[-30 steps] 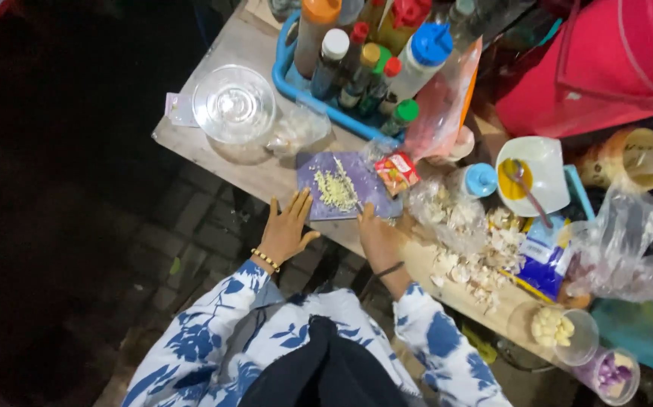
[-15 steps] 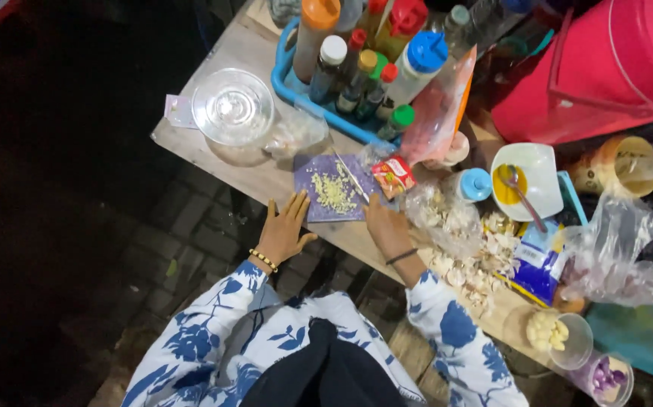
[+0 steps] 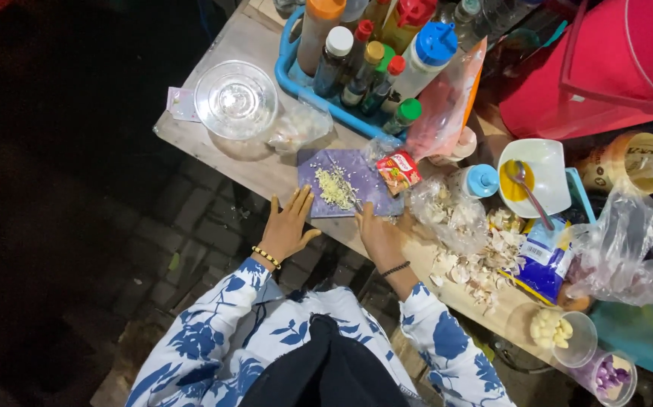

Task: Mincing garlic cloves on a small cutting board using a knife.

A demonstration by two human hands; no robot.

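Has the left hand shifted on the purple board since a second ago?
Cannot tell. The left hand lies flat at the near-left edge of the purple cutting board, just as before; the camera itself moved, so any small shift is unclear.

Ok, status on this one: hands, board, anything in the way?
Left hand flat at purple cutting board edge. Right hand grips knife beside chopped garlic. Red sachet overlaps board corner.

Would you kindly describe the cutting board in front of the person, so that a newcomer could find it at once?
Start at the blue crate of sauce bottles at the far side of the wooden table. Just nearer the person lies the cutting board, between the left hand and right hand. It is the only flat purple slab, with a pile of chopped garlic on it.
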